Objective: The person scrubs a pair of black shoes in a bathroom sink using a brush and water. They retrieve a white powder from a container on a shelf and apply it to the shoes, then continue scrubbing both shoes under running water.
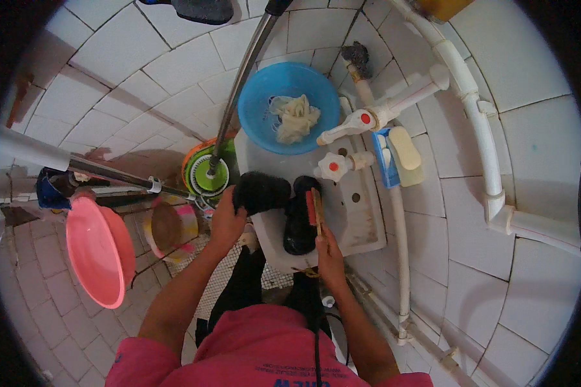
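Note:
My left hand [228,220] grips one end of a black shoe [261,192], held over the left side of a white ceramic sink [271,259]. A second black shoe [300,234] lies lengthwise in the sink, beside the first. In my right hand [330,256] is a scrub brush [318,205] with a wooden back and reddish bristles. Its bristles face left, by the second shoe; whether they touch it I cannot tell. At the far end of the sink sits a light blue basin [252,121] with a wet-looking cream cloth [296,118] inside.
Two white plastic taps [353,123] [333,167] jut over the sink's right side. A soap bar [404,147] and blue box [385,162] stand by the wall pipe [404,256]. Left are a mop pole [244,72], green-orange bucket [186,167] and pink basin [97,251].

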A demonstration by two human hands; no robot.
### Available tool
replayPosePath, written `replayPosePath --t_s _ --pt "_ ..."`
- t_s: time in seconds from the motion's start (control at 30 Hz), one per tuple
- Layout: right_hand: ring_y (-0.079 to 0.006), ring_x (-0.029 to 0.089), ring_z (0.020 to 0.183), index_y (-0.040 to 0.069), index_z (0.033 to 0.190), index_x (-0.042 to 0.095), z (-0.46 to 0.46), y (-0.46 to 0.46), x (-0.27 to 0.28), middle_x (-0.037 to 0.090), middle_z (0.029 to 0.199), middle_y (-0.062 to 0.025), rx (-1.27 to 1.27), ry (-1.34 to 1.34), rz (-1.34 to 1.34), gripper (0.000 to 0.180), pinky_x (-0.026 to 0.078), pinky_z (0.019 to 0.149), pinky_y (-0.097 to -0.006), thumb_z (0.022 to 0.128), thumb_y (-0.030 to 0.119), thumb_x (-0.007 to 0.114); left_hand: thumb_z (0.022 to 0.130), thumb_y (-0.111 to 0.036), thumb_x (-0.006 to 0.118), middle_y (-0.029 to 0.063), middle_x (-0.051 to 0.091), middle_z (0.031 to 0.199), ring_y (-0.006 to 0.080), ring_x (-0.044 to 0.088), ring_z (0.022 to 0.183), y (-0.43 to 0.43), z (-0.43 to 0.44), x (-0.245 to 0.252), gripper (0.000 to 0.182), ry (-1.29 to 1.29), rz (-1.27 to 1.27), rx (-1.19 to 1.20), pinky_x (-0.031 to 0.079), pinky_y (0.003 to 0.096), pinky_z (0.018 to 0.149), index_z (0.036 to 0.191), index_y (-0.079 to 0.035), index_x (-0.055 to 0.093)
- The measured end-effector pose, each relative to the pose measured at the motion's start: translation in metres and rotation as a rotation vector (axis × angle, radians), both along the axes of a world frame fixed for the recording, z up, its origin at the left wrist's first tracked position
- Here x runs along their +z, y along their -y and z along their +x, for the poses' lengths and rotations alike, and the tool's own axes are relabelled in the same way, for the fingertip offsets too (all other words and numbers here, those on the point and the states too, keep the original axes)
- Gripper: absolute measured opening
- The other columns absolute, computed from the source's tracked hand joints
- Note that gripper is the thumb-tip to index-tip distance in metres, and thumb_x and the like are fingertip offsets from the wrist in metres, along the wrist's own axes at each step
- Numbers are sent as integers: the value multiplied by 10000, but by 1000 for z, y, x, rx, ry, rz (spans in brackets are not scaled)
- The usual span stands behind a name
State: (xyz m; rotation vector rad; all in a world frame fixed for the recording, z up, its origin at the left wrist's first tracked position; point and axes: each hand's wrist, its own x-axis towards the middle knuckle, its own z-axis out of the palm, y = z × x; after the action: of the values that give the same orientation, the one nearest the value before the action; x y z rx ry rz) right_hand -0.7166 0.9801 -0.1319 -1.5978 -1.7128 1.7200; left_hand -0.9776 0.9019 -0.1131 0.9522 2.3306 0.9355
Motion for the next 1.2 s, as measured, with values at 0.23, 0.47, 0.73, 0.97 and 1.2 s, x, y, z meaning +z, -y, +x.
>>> replayPosePath --t_s 0.23,0.47,0.73,0.97,1.2 --pt "-442 593 1045 198 1458 390 -52 0 5 608 1197 -235 274 144 -23 582 464 900 -483 984 534 382 827 1 564 224 565 1134 395 582 1030 39 9 -12 455 183 -10 94 475 420 881 1267 -15 447" --pt "-453 596 1023 206 1436 416 -47 -25 -28 602 1214 -228 234 232 -93 568 463 886 -490 975 538 391 830 33 502 144 539 1128 267 617 819 46 23 9 488 867 139 592 599 417 707 1298 -62 399" --pt "-249 494 1220 153 1453 409 -53 -12 2 514 1360 -145 -94 -70 -465 574 377 1009 -349 973 458 492 853 -37 523 189 527 1093 348 643 854 12 44 26 593 1189 209 717 590 432 710 1347 -83 200" --pt "-212 529 1035 108 1446 406 -62 -13 22 527 1247 -111 71 -147 -111 525 423 892 -318 995 365 487 892 -144 473 172 568 896 285 614 694 5 34 -4 276 1406 26 760 554 377 604 1128 -9 423" --pt "-370 640 903 179 1464 378 -21 24 63 619 1028 -223 451 15 294 534 516 780 -436 969 320 522 942 -184 340 96 496 746 148 444 517 4 23 -20 170 1762 54 881 392 238 419 971 -56 448"
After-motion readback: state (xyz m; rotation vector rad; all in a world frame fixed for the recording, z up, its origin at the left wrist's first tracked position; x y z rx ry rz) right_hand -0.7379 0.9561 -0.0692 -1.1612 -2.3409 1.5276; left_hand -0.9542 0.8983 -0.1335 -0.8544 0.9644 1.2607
